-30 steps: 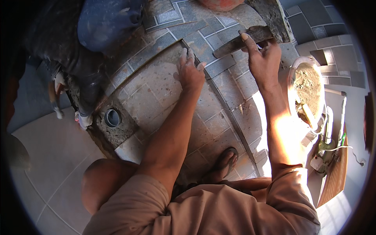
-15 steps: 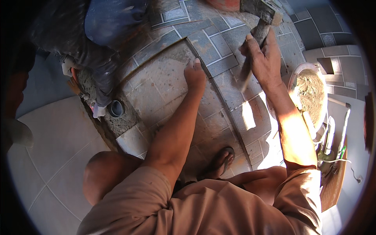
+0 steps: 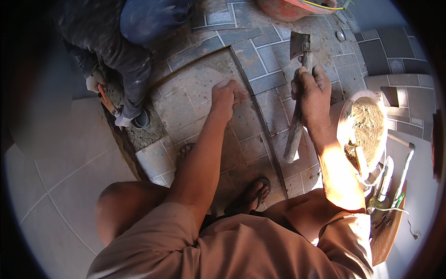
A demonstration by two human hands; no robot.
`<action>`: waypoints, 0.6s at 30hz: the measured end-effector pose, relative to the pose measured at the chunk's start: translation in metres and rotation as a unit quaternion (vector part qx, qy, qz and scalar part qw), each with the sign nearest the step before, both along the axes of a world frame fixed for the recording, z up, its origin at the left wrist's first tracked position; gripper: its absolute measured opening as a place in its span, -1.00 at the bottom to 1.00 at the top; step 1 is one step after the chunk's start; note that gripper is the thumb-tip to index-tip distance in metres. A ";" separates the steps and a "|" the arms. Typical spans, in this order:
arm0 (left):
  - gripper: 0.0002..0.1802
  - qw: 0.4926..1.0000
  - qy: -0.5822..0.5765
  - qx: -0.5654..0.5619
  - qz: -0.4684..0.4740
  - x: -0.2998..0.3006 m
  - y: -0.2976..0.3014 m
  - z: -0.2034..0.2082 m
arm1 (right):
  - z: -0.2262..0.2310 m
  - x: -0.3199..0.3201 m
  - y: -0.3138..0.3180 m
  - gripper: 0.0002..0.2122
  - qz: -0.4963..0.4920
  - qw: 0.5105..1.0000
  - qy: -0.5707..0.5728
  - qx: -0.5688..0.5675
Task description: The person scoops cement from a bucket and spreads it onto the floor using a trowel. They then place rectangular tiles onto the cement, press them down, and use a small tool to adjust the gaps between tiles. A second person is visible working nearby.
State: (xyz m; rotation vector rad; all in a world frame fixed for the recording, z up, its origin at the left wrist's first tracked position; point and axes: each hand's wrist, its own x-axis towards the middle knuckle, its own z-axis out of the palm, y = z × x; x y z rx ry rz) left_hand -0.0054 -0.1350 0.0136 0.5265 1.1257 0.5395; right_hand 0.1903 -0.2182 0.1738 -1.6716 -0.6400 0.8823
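Observation:
My right hand (image 3: pixel 316 95) is closed round the wooden handle of a hammer (image 3: pixel 295 128), whose dark, broad metal head points away from me. The hammer is raised over the grey patterned floor tiles (image 3: pixel 272 104). On the left, my left hand (image 3: pixel 224 100) is at a large, dusty patterned tile slab (image 3: pixel 204 69), fingers stretched out and partly blurred. Whether it touches the slab I cannot tell. A dark gap runs along the slab's right side.
At the upper left a co-worker's gloved hand (image 3: pixel 95 81) holds an orange-handled trowel (image 3: pixel 107 100) over wet mortar beside a grey pipe end (image 3: pixel 140 119). A mortar bucket (image 3: pixel 369 123) and tools in a wooden box (image 3: pixel 390 232) stand right. A red basin (image 3: pixel 283 10) lies ahead.
The hammer has swung from tilted to nearly upright, with my right hand slightly lower. My left hand has shifted a little left and down, its fingers spreading. The view has shifted too.

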 end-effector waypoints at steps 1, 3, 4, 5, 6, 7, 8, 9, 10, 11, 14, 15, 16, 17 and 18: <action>-0.67 0.990 -0.111 0.002 -0.089 -0.002 0.000 0.031 | -0.001 -0.002 0.001 -0.87 -0.012 0.998 -0.051 0.029; -0.64 0.938 -0.210 0.085 -0.264 0.015 -0.005 0.081 | 0.006 -0.007 0.006 -0.86 -0.038 0.983 -0.156 0.088; -0.63 0.904 -0.243 0.136 -0.324 0.026 -0.009 0.103 | 0.025 -0.012 0.007 -0.79 -0.050 0.983 -0.159 0.080; -0.63 0.881 -0.247 0.202 -0.348 0.042 -0.017 0.120 | 0.040 -0.011 0.005 -0.77 -0.052 0.980 -0.155 0.112; -0.62 0.853 -0.249 0.267 -0.372 0.054 -0.019 0.137 | 0.054 -0.010 0.002 -0.74 -0.055 0.976 -0.150 0.145; -0.65 0.866 -0.205 0.256 -0.377 0.057 -0.016 0.154 | 0.066 -0.009 0.000 -0.71 -0.057 0.973 -0.139 0.177; -0.68 0.877 -0.160 0.245 -0.381 0.058 -0.013 0.170 | 0.082 0.001 -0.005 -0.61 -0.031 0.966 -0.217 0.138; -0.71 0.884 -0.126 0.233 -0.386 0.063 -0.015 0.184 | 0.101 0.018 -0.017 -0.52 -0.008 0.949 -0.303 0.091; -0.74 0.877 -0.095 0.282 -0.377 0.063 -0.006 0.192 | 0.111 0.030 -0.026 -0.41 -0.064 0.833 -0.543 0.083; -0.75 0.853 -0.077 0.294 -0.425 0.066 0.006 0.201 | 0.122 0.041 -0.036 -0.34 -0.094 0.785 -0.607 0.078; -0.77 0.762 -0.031 0.320 -0.562 0.069 0.045 0.242 | 0.156 0.063 -0.061 -0.26 -0.076 0.835 -0.543 0.039; -0.77 0.722 -0.019 0.324 -0.611 0.070 0.054 0.256 | 0.165 0.069 -0.070 -0.26 -0.059 0.877 -0.476 0.018; -0.77 0.678 -0.014 0.329 -0.657 0.074 0.059 0.269 | 0.182 0.067 -0.083 -0.30 -0.048 0.915 -0.400 0.018; -0.77 0.647 -0.017 0.315 -0.694 0.079 0.065 0.280 | 0.195 0.066 -0.092 -0.32 -0.029 0.936 -0.350 0.018; -0.77 0.612 -0.018 0.299 -0.732 0.088 0.067 0.286 | 0.200 0.066 -0.108 -0.33 0.009 0.955 -0.295 0.019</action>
